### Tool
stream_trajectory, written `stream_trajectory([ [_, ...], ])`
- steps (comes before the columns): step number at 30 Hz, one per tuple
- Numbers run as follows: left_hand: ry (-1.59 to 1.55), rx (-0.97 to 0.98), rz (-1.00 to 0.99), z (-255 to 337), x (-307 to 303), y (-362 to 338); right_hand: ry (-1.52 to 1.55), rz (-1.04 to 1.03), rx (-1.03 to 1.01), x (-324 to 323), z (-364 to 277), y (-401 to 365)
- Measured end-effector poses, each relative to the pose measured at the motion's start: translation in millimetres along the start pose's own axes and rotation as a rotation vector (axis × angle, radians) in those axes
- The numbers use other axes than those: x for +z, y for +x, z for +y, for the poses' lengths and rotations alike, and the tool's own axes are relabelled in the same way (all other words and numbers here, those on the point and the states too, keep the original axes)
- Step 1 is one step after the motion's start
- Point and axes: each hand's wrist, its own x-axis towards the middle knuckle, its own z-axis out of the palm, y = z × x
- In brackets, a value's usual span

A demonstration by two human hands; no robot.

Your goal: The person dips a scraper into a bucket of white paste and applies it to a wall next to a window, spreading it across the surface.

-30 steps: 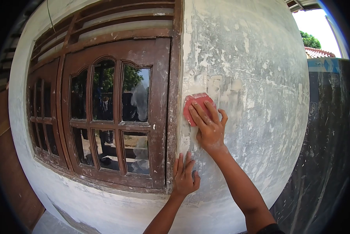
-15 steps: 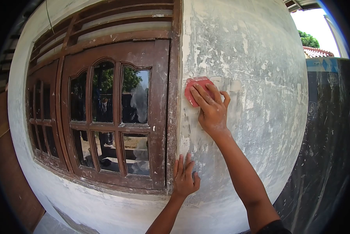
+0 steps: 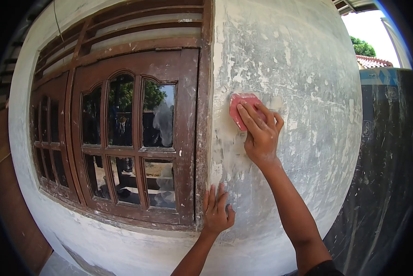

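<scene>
My right hand (image 3: 262, 140) presses a flat piece of red sandpaper (image 3: 237, 114) against the wall, fingers spread over its face. White dust marks the sheet's edges. The wall (image 3: 303, 152) under it is grey and patchy, with pale smears and white flecks. Lower down, my left hand (image 3: 218, 214) rests with its fingers stretched upward on the wall, right beside the window frame's lower corner. Nothing is in it.
To the left, a brown wooden window (image 3: 188, 133) with glass panes is set in the wall, its slatted vent (image 3: 146, 27) above. A dark, scuffed panel (image 3: 386, 161) stands at the right, beyond the wall's edge. Tiled roofing (image 3: 372, 62) shows behind.
My right hand has slid the sandpaper a short way right and slightly down across the wall. My left hand stays in place.
</scene>
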Motion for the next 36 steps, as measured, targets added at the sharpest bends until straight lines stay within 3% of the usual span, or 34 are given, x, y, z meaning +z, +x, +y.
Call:
stream_trajectory([
  [4, 0.017, 0.015, -0.038, -2.0, -0.1, -1.8, -0.002, -0.037, 0.029, 16.5, 7.6, -7.3],
  [12, 0.026, 0.007, -0.011, 2.6, -1.1, 0.9, -0.006, -0.158, 0.055, -32.8, -27.7, -139.1],
  [16, 0.025, 0.002, -0.020, 2.0, -0.5, -0.5, 0.005, -0.099, 0.039, -35.4, -25.9, -86.9],
  [21, 0.026, 0.002, -0.023, -1.1, 0.7, -2.8, 0.027, -0.001, -0.009, 7.6, -0.6, 2.1],
  [26, 0.036, 0.003, -0.039, 0.0, -0.8, -3.6, 0.023, -0.115, 0.041, 6.6, -10.4, -57.8],
  [31, 0.037, 0.003, -0.030, 3.6, -0.9, -0.8, 0.015, -0.210, 0.034, -39.8, -32.7, -147.9],
  [36, 0.044, 0.002, -0.016, 3.2, -0.9, 0.1, 0.018, -0.116, 0.025, -43.6, -14.1, -92.1],
])
